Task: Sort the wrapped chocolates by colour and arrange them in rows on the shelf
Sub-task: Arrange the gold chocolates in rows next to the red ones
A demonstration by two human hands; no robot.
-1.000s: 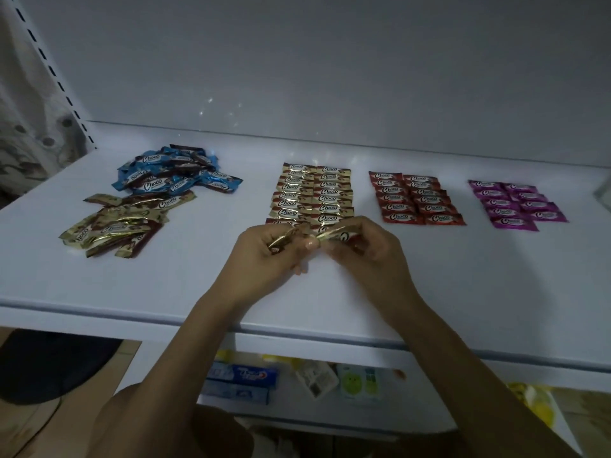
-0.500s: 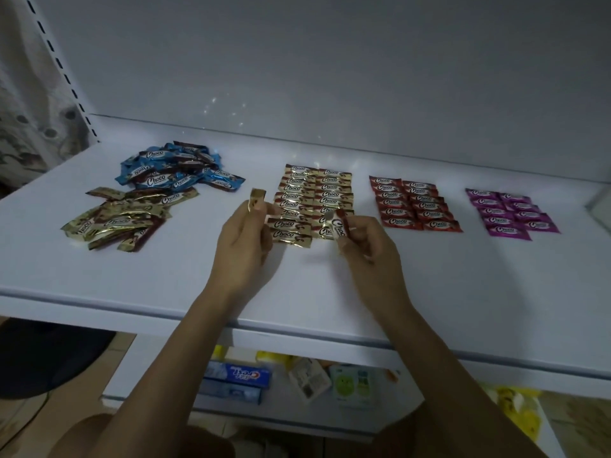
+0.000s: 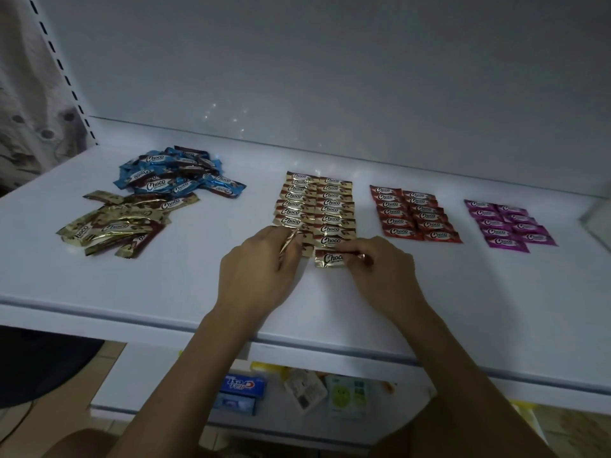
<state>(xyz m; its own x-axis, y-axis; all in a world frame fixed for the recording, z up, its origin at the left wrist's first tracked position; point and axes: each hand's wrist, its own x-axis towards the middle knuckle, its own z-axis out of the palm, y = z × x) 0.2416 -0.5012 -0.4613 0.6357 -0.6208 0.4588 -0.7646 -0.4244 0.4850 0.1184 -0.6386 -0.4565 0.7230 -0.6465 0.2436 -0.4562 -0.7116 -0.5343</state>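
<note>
Gold rows [image 3: 317, 206] step: right hand [image 3: 380, 269] pinches a gold chocolate [image 3: 329, 258] at row end, left hand [image 3: 254, 276] pinches a second gold chocolate [image 3: 287, 244]; next, align and release.

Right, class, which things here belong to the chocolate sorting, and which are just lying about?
Job: shelf, gold rows, red rows, purple rows, blue pile, gold pile, tilted gold chocolate in left hand, flat gold chocolate pinched by right hand.
Lying about: toothpaste box, packets below, patterned curtain.
</note>
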